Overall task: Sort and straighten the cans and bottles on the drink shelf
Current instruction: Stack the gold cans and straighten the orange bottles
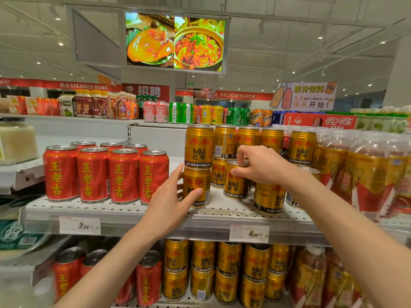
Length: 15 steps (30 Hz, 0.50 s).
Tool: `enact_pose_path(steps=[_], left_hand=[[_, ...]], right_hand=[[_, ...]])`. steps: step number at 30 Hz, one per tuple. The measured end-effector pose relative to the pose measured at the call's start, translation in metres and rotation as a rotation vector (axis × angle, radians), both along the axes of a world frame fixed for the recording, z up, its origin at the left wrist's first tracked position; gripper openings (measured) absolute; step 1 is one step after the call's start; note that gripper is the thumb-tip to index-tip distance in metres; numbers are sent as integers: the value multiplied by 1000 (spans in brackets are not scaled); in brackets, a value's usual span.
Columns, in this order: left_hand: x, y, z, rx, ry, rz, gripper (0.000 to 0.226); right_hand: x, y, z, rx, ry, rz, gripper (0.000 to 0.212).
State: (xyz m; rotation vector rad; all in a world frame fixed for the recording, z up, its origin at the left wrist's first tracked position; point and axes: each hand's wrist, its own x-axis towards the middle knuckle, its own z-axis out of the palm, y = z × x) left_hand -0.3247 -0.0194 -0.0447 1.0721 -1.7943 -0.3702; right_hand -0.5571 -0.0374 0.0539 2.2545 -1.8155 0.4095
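Nearest the shelf's front edge (155,221), the person's left hand (169,201) lies flat-fingered against the lower gold Red Bull can (196,187) of a two-high stack, thumb on its front, steadying rather than gripping. Just right and slightly deeper, the right hand (258,165) pinches the rim of a tilted Red Bull can (236,181), fingers (241,155) curled over its top. Its long axis leans off upright; the right hand, directly above, is best placed to stand it straight. Red Wanglaoji cans (106,174) stand leftward.
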Motion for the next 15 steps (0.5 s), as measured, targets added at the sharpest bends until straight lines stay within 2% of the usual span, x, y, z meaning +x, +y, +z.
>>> enact_pose_path(steps=[3,9,15], left_hand=[[2,-1,-1,-16,-24,-13,67],[3,0,-3,-14,-13,-25,66],[3,-4,-5,-25,-10,-21,68]], right_hand=[[0,-2,4,42,-19,25,31],[-5,3,5,77,-179,177,26],[1,14,2,51,-219,283,24]])
